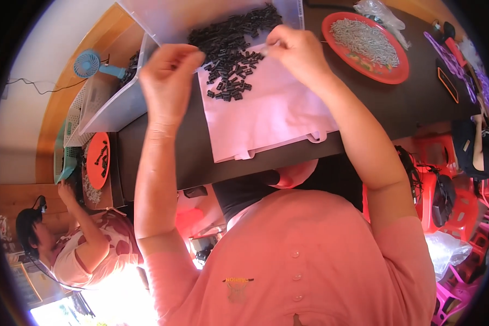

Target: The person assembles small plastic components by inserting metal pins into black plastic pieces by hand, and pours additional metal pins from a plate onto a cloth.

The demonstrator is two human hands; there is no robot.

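Observation:
Small black plastic pieces (231, 62) are heaped at the mouth of a clear plastic bin (171, 22) and spill onto a pink cloth bag (266, 114) with loop handles. My left hand (171, 73) is raised at the left edge of the heap, thumb and fingers closed in a pinch. Across from it, over the heap's right side, my right hand (296, 49) also pinches, its fingertips pointing left. Whatever lies between the fingers of either hand is too small or hidden to make out.
On the dark table (407, 108), a red tray (402, 73) of silver metal pins stands at the far right beside a clear plastic bag (383, 19). A second clear bin (122, 108) and a blue fan (87, 64) are left. Another person (87, 244) works beside an orange plate (99, 168).

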